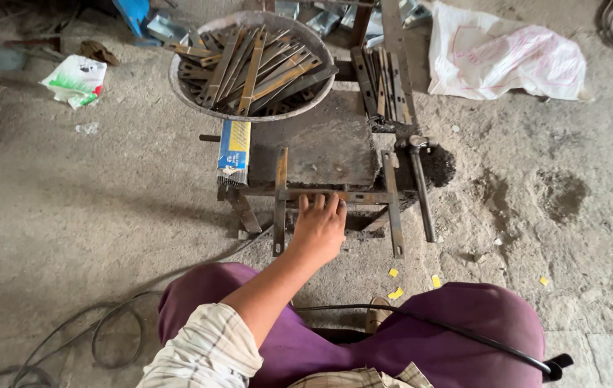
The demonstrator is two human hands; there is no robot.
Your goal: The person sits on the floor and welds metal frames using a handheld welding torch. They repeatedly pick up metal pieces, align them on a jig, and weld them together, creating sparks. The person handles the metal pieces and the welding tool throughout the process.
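Crossbar (pixel 335 195) of frame (pixel 280 208) pressed flat under left hand (pixel 319 228), fingers extended, nothing gripped; right hand unseen.

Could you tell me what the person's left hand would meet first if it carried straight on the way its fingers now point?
The left hand already rests on a flat metal bar. Straight ahead, it would probably meet the dark slab first, then the basin of metal strips; depth is hard to judge.
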